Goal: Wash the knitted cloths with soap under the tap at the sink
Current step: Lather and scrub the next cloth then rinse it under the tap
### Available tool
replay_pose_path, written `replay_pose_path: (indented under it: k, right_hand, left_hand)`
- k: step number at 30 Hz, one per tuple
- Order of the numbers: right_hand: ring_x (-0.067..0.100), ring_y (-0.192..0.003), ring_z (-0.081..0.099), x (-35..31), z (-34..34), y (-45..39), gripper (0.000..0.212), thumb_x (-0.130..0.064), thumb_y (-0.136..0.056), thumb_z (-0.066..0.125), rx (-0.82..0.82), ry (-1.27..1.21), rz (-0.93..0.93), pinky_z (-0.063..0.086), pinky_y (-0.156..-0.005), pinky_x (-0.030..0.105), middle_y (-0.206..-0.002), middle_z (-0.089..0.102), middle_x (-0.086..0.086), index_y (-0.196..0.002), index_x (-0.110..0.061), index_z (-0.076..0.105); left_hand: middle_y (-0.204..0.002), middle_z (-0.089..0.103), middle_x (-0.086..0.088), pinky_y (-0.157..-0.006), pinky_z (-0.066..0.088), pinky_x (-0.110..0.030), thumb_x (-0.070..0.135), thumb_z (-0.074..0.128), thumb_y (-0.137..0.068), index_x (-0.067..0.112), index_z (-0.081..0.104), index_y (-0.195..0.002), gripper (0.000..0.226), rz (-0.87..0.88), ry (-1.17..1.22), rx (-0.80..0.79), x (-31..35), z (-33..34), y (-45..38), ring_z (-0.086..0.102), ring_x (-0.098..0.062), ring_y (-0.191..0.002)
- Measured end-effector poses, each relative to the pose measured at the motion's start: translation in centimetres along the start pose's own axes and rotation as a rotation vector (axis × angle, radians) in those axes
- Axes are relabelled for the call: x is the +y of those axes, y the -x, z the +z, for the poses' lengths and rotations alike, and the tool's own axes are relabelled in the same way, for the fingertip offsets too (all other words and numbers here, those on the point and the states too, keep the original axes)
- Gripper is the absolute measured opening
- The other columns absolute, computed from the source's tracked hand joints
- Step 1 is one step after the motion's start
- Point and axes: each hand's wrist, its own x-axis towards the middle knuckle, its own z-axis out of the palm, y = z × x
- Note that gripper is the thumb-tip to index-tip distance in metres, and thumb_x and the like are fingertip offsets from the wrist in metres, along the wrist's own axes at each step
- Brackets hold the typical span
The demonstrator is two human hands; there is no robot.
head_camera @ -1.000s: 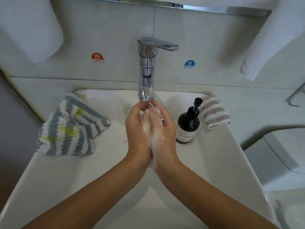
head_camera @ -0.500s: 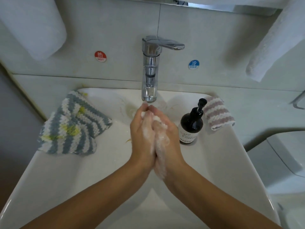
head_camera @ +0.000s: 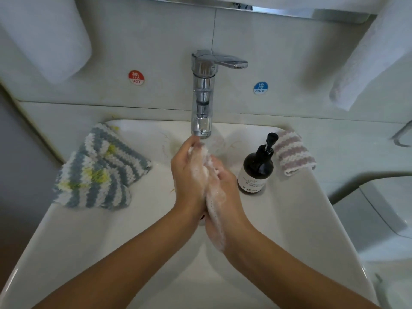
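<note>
My left hand [head_camera: 189,175] and my right hand [head_camera: 225,190] are pressed together just under the spout of the chrome tap [head_camera: 201,97]. Both are covered in white lather. Between them they hold a foamy white wad [head_camera: 201,158] that looks like a small cloth, mostly hidden by fingers and suds. My right hand sits lower than my left. A dark pump bottle of soap [head_camera: 256,170] stands on the white sink [head_camera: 301,219] right of my hands. Blue-grey, white and yellow striped knitted cloths [head_camera: 98,170] lie on the sink's left rim. A pink-and-white striped one [head_camera: 294,152] lies at the back right.
White towels hang at the upper left [head_camera: 44,36] and upper right [head_camera: 367,63]. Hot [head_camera: 136,77] and cold [head_camera: 260,88] stickers flank the tap on the wall. A white toilet [head_camera: 383,215] stands to the sink's right.
My hands have kept rubbing against each other under the spout; the right hand has slid down toward me relative to the left, and lather has spread along its edge and wrist.
</note>
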Motion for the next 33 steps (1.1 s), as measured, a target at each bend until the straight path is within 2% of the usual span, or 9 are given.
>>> replay_pose_path:
  k: [6, 8, 10, 12, 17, 22, 26, 30, 33]
  right_hand:
    - [0.026, -0.074, 0.059, -0.5, 0.2, 0.5, 0.034, 0.004, -0.093, 0.046, 0.042, 0.049, 0.059, 0.045, -0.068, 0.039, -0.078, 0.063, 0.026, -0.075, -0.012, 0.070]
    - [0.028, -0.073, 0.055, -1.1, 0.2, 0.5, 0.031, 0.006, -0.091, 0.045, 0.033, 0.054, 0.025, 0.042, -0.068, 0.040, -0.077, 0.059, 0.021, -0.077, -0.007, 0.069]
    - [0.028, -0.071, 0.058, -1.1, -0.1, 0.3, 0.032, 0.007, -0.090, 0.047, 0.031, 0.070, 0.002, 0.047, -0.067, 0.040, -0.079, 0.063, 0.018, -0.079, -0.010, 0.072]
    - [0.025, -0.070, 0.063, -1.5, -0.3, 0.3, 0.029, 0.006, -0.091, 0.049, 0.032, 0.071, -0.008, 0.052, -0.066, 0.036, -0.079, 0.067, 0.015, -0.087, -0.011, 0.072]
    - [0.009, -0.051, 0.055, -1.5, -1.4, 0.0, 0.030, 0.007, -0.087, 0.049, 0.038, 0.083, -0.046, 0.041, -0.044, 0.017, -0.055, 0.059, -0.001, -0.068, -0.008, 0.067]
    - [0.008, -0.053, 0.054, -1.6, -1.1, 0.1, 0.028, 0.002, -0.095, 0.043, 0.013, 0.100, -0.054, 0.043, -0.048, 0.018, -0.058, 0.056, -0.002, -0.079, -0.010, 0.063]
    - [0.013, -0.093, 0.060, -0.9, -1.5, -0.9, 0.011, -0.027, -0.090, 0.050, 0.022, 0.200, -0.141, 0.051, -0.086, 0.035, -0.094, 0.063, -0.008, -0.098, -0.028, 0.058]
    - [0.000, -0.094, 0.065, -2.4, -2.5, -2.0, 0.035, -0.007, -0.100, 0.044, 0.011, 0.066, -0.178, 0.051, -0.079, 0.013, -0.113, 0.064, -0.006, -0.131, -0.018, 0.054]
    - [-0.007, -0.090, 0.066, -2.5, -2.8, -2.6, 0.038, 0.000, -0.100, 0.043, -0.042, 0.069, -0.169, 0.048, -0.075, 0.006, -0.106, 0.066, -0.014, -0.132, -0.015, 0.056]
  left_hand:
    - [-0.087, 0.065, -0.012, -0.068, 0.055, -0.031, 0.009, 0.059, -0.092, 0.011, 0.073, -0.101, 0.017, -0.171, 0.028, 0.136, 0.2, -0.1, -1.3, 0.063, -0.019, -0.075]
    - [-0.101, 0.065, -0.020, -0.074, 0.056, -0.033, 0.017, 0.063, -0.090, 0.015, 0.069, -0.113, 0.023, -0.176, 0.036, 0.122, 0.6, -0.1, -1.3, 0.065, -0.021, -0.083]
    - [-0.124, 0.064, -0.012, -0.092, 0.053, -0.038, 0.039, 0.073, -0.074, 0.023, 0.059, -0.130, 0.060, -0.239, 0.140, 0.087, 1.1, -0.2, -1.6, 0.065, -0.025, -0.107]
    - [-0.130, 0.062, -0.007, -0.087, 0.054, -0.035, 0.051, 0.073, -0.052, 0.023, 0.050, -0.138, 0.093, -0.350, 0.272, 0.042, 1.4, -0.3, -2.0, 0.065, -0.021, -0.108]
    - [-0.097, 0.067, -0.008, -0.061, 0.055, -0.027, 0.006, 0.058, -0.090, 0.013, 0.067, -0.110, 0.023, -0.222, 0.117, -0.015, 1.1, -0.4, -1.9, 0.067, -0.016, -0.073]
    - [-0.084, 0.070, 0.000, -0.065, 0.056, -0.019, 0.012, 0.051, -0.097, 0.015, 0.074, -0.102, 0.023, -0.170, 0.089, -0.097, 0.1, 0.0, -0.8, 0.068, -0.005, -0.072]
    - [-0.114, 0.070, 0.000, -0.097, 0.047, -0.025, 0.037, 0.052, -0.096, 0.022, 0.065, -0.120, 0.032, -0.168, 0.071, -0.257, -1.0, 1.0, 1.5, 0.063, -0.009, -0.113]
    - [-0.112, 0.066, 0.025, -0.089, 0.044, -0.008, 0.023, 0.044, -0.102, 0.033, 0.055, -0.130, 0.032, -0.040, 0.131, -0.166, -1.0, 1.8, 4.0, 0.057, 0.011, -0.111]
    - [-0.115, 0.057, 0.030, -0.085, 0.042, -0.001, 0.020, 0.042, -0.103, 0.034, 0.048, -0.133, 0.034, 0.014, 0.070, -0.141, -1.3, 2.3, 4.7, 0.052, 0.021, -0.105]
